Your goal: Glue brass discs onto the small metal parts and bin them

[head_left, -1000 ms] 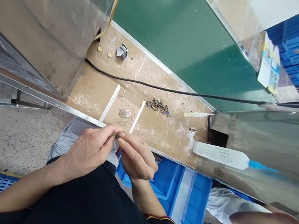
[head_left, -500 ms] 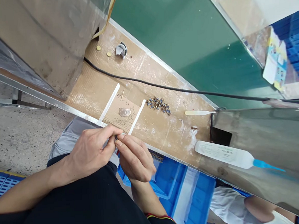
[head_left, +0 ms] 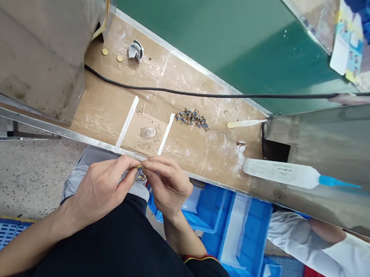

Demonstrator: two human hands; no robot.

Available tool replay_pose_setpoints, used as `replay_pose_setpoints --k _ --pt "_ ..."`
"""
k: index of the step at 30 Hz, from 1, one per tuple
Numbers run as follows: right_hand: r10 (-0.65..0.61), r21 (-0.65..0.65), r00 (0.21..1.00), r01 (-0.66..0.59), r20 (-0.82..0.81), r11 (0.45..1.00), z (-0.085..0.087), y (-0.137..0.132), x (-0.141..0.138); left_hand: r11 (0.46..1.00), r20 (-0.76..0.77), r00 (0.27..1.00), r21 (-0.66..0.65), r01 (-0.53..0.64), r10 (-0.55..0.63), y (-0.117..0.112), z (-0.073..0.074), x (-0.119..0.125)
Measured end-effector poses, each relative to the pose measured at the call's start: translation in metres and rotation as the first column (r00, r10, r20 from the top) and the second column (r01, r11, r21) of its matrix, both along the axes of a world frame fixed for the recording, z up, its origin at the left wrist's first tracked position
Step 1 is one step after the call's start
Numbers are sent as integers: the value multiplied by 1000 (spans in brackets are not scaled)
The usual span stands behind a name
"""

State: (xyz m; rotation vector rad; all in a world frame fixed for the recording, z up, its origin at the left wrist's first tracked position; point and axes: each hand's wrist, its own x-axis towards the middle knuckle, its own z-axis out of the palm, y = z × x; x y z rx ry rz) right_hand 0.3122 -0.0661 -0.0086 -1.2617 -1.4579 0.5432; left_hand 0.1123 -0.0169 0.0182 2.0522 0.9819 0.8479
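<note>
My left hand (head_left: 102, 187) and my right hand (head_left: 169, 182) meet at the table's near edge. Both are closed in a pinch on a small brass-coloured part with dark bluish bits (head_left: 141, 174). Fingertips cover much of it, so its exact kind cannot be made out. Just beyond my hands lies a cardboard mat (head_left: 133, 137) between two white tape strips, with a small clear disc-like dish or blob (head_left: 148, 133), tiny dark pieces and a thin stick (head_left: 143, 110) on it. To its right is a pile of small brass and blue parts (head_left: 192, 118).
A black cable (head_left: 176, 90) crosses the table. A white bottle with a blue nozzle (head_left: 281, 173) and a pale spatula-like strip (head_left: 245, 123) lie right. Metal housings (head_left: 32, 51) flank both sides. Blue crates (head_left: 219, 207) stand below the edge; a person's white clothing shows lower right.
The view has shifted, so the table sits slightly further up and left. Between my fingertips, more of the brass and bluish part now shows; both hands remain pinched together.
</note>
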Motion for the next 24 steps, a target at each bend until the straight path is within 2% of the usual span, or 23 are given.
replay_pose_setpoints --k 6,12,19,24 --pt "50 -44 992 -55 -115 998 0 -2 5 995 7 1000 97 8 -8 4 1 -1" --pt "69 -74 984 -82 -164 994 2 -4 5 995 53 996 69 72 -75 8 1 -1" --pt "67 -135 972 -99 -224 986 14 -7 6 989 69 987 36 145 -148 12 7 0" --pt "62 -166 970 -103 -236 981 19 -10 7 987 71 986 65 144 -149 11 8 3"
